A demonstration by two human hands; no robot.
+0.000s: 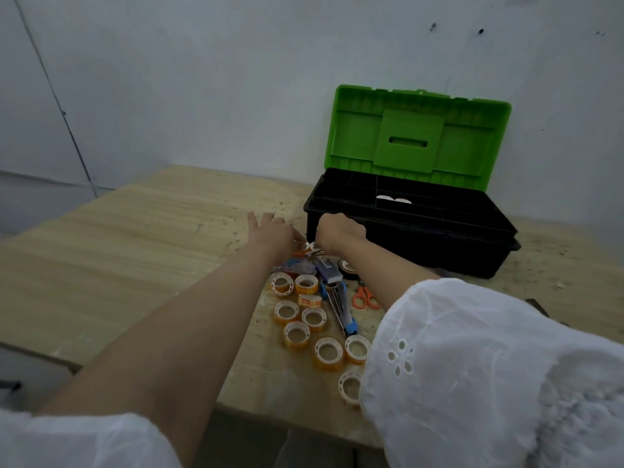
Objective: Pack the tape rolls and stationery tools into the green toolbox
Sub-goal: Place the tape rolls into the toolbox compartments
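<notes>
Head view: the left hand [273, 236] lies spread, fingers fairly straight, fingertips [300, 237] touching a small orange roll [304, 246] at the far end of the pile. The right hand [339, 233] is curled knuckles-up over a neighbouring roll [316, 246]; I cannot tell whether it grips anything, as the fingers hide it. Both hands sit just in front of the toolbox [405, 238], which stands with its green lid [418, 136] raised against the wall.

Inside the top tray, 2 pale round shapes [393, 199] are visible, probably rolls already packed. Nothing else in the box can be seen.

Outstanding on the table [135, 231]: at least 9 more tape rolls [328, 352], a black roll [346, 265], a blue stapler [339, 305] and orange scissors [364, 297].

Assessment: the task is at an early stage; nearly all items remain unpacked.
</notes>
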